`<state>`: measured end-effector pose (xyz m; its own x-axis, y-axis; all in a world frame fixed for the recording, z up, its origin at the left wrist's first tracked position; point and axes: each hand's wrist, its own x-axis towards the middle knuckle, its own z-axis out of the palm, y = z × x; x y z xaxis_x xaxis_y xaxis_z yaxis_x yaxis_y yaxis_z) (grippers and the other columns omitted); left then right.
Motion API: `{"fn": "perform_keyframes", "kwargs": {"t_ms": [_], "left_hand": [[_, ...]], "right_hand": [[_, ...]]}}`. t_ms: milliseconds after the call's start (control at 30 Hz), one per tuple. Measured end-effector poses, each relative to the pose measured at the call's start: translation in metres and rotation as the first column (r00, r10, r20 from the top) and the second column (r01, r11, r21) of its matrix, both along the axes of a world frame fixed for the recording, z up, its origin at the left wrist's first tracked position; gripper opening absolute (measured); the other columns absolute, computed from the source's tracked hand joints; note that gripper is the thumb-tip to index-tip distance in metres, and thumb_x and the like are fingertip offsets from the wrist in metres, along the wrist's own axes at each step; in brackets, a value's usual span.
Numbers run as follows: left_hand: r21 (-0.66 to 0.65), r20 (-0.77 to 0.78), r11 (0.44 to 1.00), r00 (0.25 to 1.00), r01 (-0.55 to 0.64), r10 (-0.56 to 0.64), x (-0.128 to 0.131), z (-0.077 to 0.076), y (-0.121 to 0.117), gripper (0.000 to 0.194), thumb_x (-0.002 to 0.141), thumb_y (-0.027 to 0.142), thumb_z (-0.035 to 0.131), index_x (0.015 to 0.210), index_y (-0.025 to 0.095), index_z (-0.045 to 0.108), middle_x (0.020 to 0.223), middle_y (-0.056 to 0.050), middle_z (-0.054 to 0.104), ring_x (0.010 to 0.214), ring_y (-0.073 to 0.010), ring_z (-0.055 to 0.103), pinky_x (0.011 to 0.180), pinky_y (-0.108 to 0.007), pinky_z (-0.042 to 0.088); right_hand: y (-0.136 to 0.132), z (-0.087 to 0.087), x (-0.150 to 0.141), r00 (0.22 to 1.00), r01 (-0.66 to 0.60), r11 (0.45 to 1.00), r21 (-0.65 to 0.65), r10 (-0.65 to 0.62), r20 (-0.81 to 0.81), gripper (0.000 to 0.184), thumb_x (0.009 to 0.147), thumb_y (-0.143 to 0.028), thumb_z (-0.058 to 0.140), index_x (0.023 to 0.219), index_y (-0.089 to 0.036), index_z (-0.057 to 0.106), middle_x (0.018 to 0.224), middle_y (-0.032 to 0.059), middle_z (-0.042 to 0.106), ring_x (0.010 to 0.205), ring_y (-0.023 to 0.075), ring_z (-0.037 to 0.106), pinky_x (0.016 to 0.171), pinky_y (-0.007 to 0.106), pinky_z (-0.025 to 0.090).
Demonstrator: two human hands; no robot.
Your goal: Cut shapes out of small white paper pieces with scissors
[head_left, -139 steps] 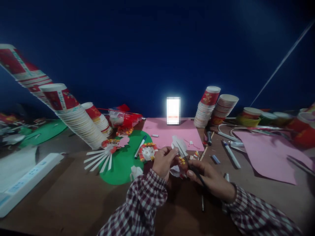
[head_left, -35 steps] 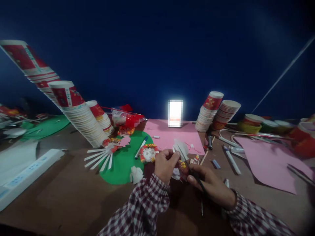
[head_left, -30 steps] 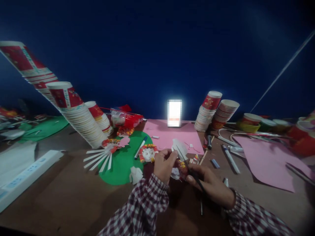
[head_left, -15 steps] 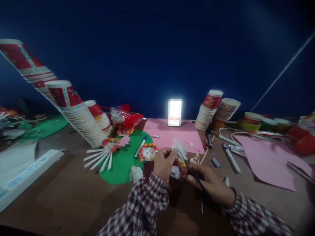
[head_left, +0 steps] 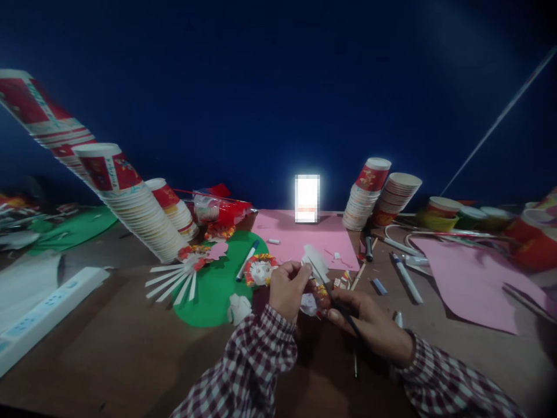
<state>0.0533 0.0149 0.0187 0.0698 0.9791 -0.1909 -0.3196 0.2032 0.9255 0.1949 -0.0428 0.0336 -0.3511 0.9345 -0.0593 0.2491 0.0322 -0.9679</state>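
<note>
Between the fingertips of my left hand (head_left: pixel 287 291) is a piece of thin white paper (head_left: pixel 321 266), held up just above the table. My right hand (head_left: pixel 376 326) is closed around dark scissors (head_left: pixel 347 319), whose blades point up and to the left against the paper. How far apart the blades are is hard to tell. Below the hands lies a small pale paper cutout (head_left: pixel 308 304), partly hidden. Left of my left hand, a white face-like cutout with a red and yellow fringe (head_left: pixel 260 270) rests on a green paper sheet (head_left: pixel 204 310).
Tall leaning stacks of paper cups (head_left: pixel 143 215) stand at the left, with shorter cup stacks (head_left: pixel 363 197) at the back right. A bright phone-like screen (head_left: pixel 307 198) stands behind pink paper (head_left: pixel 282 226). Markers (head_left: pixel 407 278), another pink sheet (head_left: pixel 474 284) and a power strip (head_left: pixel 47 316) lie around.
Both hands keep their grips and stay nearly in place. Over the last seconds the white paper and scissors shift only slightly, along with a small sway of the view.
</note>
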Motion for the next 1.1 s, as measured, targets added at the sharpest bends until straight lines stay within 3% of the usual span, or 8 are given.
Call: {"fn": "perform_keyframes", "kwargs": {"t_ms": [333, 700, 1100], "left_hand": [[0.001, -0.009, 1.000, 1.000, -0.001, 0.001, -0.0010, -0.0047, 0.0020, 0.025, 0.063, 0.034, 0.068, 0.062, 0.013, 0.054, 0.050, 0.003, 0.053, 0.045, -0.0078, 0.051, 0.045, -0.018, 0.045], [0.038, -0.039, 0.998, 0.998, 0.043, -0.042, -0.0007, -0.0046, 0.0004, 0.026, 0.065, 0.035, 0.067, 0.060, 0.014, 0.054, 0.047, 0.002, 0.054, 0.043, -0.0084, 0.050, 0.045, -0.020, 0.045], [0.019, -0.021, 1.000, 1.000, 0.012, -0.012, 0.0003, -0.0004, -0.0013, 0.025, 0.062, 0.033, 0.068, 0.059, 0.013, 0.054, 0.049, 0.002, 0.053, 0.044, -0.0085, 0.050, 0.045, -0.021, 0.045]], "right_hand": [[-0.0002, -0.0034, -0.0001, 1.000, 0.005, 1.000, -0.029, -0.006, -0.030, 0.032, 0.080, -0.046, 0.056, 0.086, -0.015, 0.061, 0.077, 0.0032, 0.058, 0.073, 0.0186, 0.053, 0.066, 0.027, 0.043], [-0.0013, -0.0041, -0.0002, 0.998, 0.008, 1.000, -0.006, -0.008, -0.056, 0.031, 0.079, -0.046, 0.056, 0.086, -0.016, 0.059, 0.081, 0.0047, 0.059, 0.079, 0.0209, 0.055, 0.073, 0.031, 0.045], [-0.0013, -0.0049, 0.0003, 0.998, 0.013, 1.000, -0.015, -0.014, -0.061, 0.027, 0.081, -0.041, 0.058, 0.088, -0.016, 0.060, 0.083, 0.0044, 0.060, 0.080, 0.0203, 0.055, 0.074, 0.031, 0.044]]}}
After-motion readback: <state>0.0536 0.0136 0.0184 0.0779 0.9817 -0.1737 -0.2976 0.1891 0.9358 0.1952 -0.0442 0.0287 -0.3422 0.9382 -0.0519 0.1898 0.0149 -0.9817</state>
